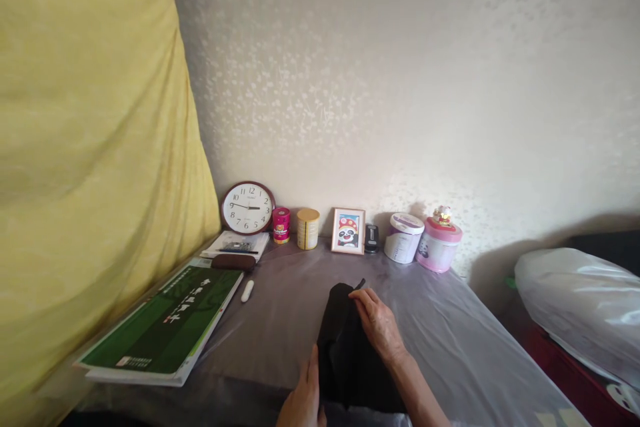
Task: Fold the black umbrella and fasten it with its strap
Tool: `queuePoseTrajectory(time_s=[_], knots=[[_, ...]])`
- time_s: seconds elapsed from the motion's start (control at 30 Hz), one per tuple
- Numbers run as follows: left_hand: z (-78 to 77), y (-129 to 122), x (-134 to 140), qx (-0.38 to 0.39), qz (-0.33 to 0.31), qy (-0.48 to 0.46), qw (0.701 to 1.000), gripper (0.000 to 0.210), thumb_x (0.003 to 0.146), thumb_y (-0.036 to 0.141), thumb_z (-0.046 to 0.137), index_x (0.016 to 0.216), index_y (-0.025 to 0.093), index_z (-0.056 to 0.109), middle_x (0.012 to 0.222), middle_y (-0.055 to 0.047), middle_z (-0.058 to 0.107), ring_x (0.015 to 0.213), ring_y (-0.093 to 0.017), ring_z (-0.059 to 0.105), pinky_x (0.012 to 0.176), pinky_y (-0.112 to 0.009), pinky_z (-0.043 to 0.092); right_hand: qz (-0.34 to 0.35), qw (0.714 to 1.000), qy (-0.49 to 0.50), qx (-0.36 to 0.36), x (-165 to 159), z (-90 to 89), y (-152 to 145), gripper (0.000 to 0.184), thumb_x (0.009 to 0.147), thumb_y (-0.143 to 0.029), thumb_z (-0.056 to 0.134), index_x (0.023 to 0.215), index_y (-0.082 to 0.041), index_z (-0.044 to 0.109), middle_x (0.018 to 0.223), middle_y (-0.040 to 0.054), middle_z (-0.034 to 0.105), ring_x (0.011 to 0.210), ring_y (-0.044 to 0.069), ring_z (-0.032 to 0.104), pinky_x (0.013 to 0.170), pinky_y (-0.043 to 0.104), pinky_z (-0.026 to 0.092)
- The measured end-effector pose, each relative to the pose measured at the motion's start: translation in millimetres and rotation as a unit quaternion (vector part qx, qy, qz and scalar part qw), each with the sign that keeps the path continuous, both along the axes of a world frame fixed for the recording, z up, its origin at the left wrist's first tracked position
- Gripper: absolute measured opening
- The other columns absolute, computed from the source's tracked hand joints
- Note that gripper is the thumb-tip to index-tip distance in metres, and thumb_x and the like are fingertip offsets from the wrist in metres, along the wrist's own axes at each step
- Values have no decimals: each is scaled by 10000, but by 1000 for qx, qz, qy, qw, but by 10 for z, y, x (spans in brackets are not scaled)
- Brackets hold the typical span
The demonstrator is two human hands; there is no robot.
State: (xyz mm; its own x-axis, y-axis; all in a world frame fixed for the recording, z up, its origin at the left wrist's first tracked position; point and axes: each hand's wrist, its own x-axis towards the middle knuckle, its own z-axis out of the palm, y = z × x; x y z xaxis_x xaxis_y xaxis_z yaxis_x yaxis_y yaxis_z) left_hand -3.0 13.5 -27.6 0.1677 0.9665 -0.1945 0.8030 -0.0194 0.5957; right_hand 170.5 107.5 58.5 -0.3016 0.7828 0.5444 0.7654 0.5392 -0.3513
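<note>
At your far left hangs a yellow curtain (pixel 100 147). Next to it, a green-covered book (pixel 175 320) lies flat on the grey table cover (pixel 270 333), with a brown case (pixel 233 261) at its far end. Behind stands a round clock (pixel 249 208), and a white oval object (pixel 247 291) lies just right of the book. Further along the wall are a red tin (pixel 281 225) and a yellow-lidded tin (pixel 308 229).

Your left hand (pixel 303 393) is at the near edge of the table, fingers against the left side of the black cloth item (pixel 343 360); part of the hand is hidden, so I cannot tell whether it is clamped. The item is right in front of you, near the middle of the table's near side. It is plain matte black, soft and creased, its left part rounded over in a fold, a dark inner hollow beside it, and a thin strip poking up at the top. Your right hand (pixel 379 323) pinches its upper right edge, fingertips together on the cloth.

Beyond stands a framed panda picture (pixel 349 231), then a white tub (pixel 403 240) and a pink tub (pixel 439 248).
</note>
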Motion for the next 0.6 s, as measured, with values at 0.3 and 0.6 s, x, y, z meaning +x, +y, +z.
queuePoseTrajectory(time_s=[0.3, 0.6], knots=[[136, -31, 261, -75, 48, 147, 985, 744, 721, -63, 196, 1395, 253, 180, 1487, -90, 217, 932, -244, 653, 781, -340, 504, 21, 1000, -22, -8, -374, -141, 188, 225, 920, -234, 378, 925, -257, 602, 935, 15, 607, 809, 124, 608, 701, 194, 461], [80, -54, 322, -64, 47, 163, 983, 709, 746, -60, 179, 1384, 245, 233, 1477, -115, 239, 941, -230, 652, 785, -338, 518, 19, 993, -116, -9, -535, -432, 214, 201, 906, -186, 436, 875, -239, 627, 861, 10, 637, 817, 151, 578, 781, 238, 428]])
